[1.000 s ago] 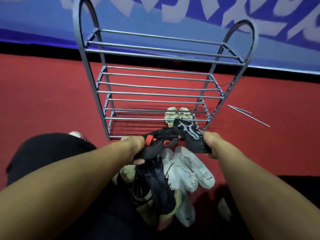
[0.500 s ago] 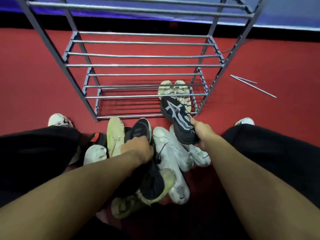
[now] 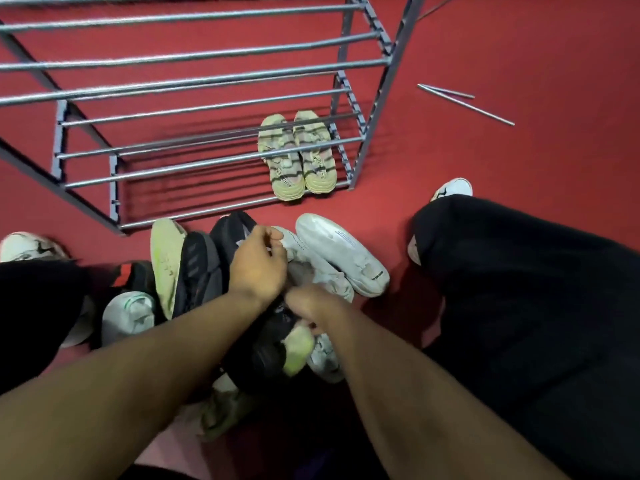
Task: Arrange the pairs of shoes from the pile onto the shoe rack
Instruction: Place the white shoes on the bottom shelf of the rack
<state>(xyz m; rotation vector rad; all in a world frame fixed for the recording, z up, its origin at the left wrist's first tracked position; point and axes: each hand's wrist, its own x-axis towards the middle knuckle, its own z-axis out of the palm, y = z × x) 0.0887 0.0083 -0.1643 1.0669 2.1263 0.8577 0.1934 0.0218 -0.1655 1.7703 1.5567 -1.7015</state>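
Red floor [image 3: 519, 46], seen from above. Far left, mid-height: white shoe [image 3: 29, 245] on the person's foot, above a black trouser leg [image 3: 31, 306]. Upper left to upper centre: grey metal rack [image 3: 194, 55], tiers of horizontal bars; one beige pair [image 3: 298, 155] stands side by side on the lowest tier at its right end, heels toward the lower edge of the frame. Lower left to centre: pile [image 3: 194, 271] on the floor just in front of the rack, holding a black-and-red shoe [image 3: 128, 273], a white-and-green shoe [image 3: 128, 313], a pale yellow-green sole [image 3: 166, 261], a black shoe [image 3: 197, 268] and, at the right edge of the pile, two white shoes [image 3: 343, 254] lying together. Centre: left hand [image 3: 258, 265], fingers curled over the top of the pile at the black and white shoes; whether it grips one cannot be told. Just right and lower: right hand [image 3: 308, 304], fingers curled down into dark shoes in the pile; its grip cannot be told. Upper right: two thin metal rods [image 3: 464, 102] lying loose on the floor. Right: second black trouser leg [image 3: 519, 289], with a white shoe [image 3: 453, 188] at its upper end.
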